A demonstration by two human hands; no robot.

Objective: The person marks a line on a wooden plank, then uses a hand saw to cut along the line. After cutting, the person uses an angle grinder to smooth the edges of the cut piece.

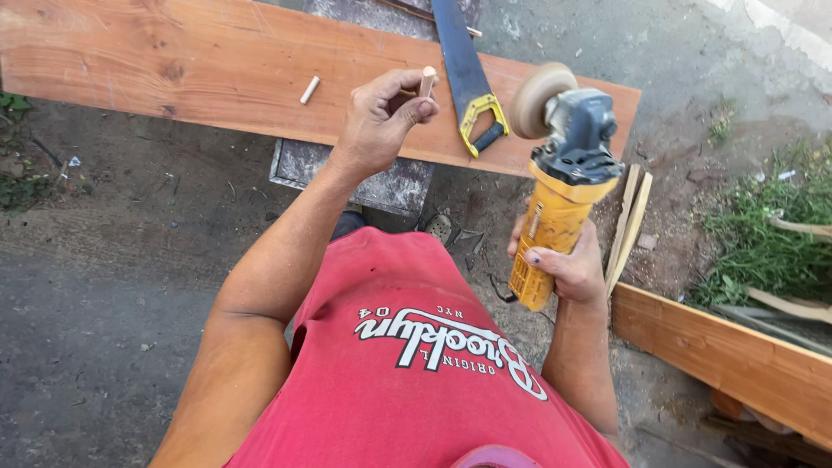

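Note:
My left hand (380, 121) is raised over a long wooden plank (217, 65) and pinches a short wooden dowel (426, 81) upright between thumb and fingers. My right hand (563, 264) grips the yellow body of an angle grinder (568, 165), held upright with its tan sanding disc (539, 100) at the top, facing left toward the dowel. The disc and dowel are apart. A second short dowel (309, 89) lies loose on the plank.
A hand saw (466, 78) with a yellow and black handle lies across the plank. The plank rests on a grey block (381, 182). Another board (737, 355) lies at lower right, thin wood strips (631, 221) beside it, grass (771, 234) beyond.

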